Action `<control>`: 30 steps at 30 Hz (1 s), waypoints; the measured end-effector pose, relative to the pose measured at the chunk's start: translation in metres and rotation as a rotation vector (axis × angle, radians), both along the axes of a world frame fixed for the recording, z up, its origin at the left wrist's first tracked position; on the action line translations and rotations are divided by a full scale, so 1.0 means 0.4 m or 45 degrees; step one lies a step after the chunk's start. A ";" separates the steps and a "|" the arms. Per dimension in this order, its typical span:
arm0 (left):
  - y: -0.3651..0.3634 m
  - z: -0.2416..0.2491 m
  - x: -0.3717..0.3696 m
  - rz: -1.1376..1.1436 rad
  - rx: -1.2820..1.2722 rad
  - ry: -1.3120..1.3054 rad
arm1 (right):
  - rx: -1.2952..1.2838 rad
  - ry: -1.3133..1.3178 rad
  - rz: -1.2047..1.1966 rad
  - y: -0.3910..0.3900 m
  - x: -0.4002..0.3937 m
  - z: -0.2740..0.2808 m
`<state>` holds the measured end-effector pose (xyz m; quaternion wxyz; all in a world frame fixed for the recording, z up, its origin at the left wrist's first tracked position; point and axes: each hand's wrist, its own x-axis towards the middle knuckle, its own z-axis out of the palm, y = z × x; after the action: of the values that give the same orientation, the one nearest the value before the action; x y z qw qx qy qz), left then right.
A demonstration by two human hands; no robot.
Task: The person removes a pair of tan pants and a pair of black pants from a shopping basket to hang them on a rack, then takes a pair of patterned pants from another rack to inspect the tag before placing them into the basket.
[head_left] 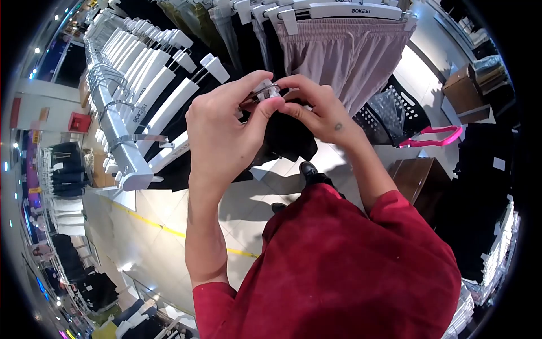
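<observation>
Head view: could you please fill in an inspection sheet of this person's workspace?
Surface: no worktop seen; the hands work in the air above a tiled floor with a yellow line.
Job's things: a small clip-like piece, partly covered by fingers; a dark garment below it.
Clutter: black perforated basket with a pink handle; open brown box.
Hands: left hand and right hand both grip the piece at their fingertips.
Cables: nothing seen.
Surroundings: metal rail of white hangers; pale pink garment hanging ahead.
</observation>
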<state>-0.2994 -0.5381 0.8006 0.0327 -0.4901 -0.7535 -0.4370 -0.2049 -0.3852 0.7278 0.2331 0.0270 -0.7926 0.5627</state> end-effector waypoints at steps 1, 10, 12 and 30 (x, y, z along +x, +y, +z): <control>-0.002 -0.003 0.000 -0.016 0.010 -0.004 | 0.069 0.021 -0.011 0.003 0.002 -0.002; -0.001 0.026 0.006 -0.076 -0.095 -0.086 | 0.612 -0.056 -0.063 0.040 0.029 0.022; -0.005 0.045 0.010 -0.109 -0.174 -0.165 | 0.731 0.015 -0.072 0.044 0.033 0.030; -0.010 0.018 0.001 -0.126 -0.099 0.179 | 0.081 -0.172 0.048 0.031 0.083 0.047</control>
<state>-0.2989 -0.5421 0.8076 0.0447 -0.5572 -0.7406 -0.3729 -0.1717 -0.3727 0.7467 0.1675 0.0110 -0.8233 0.5422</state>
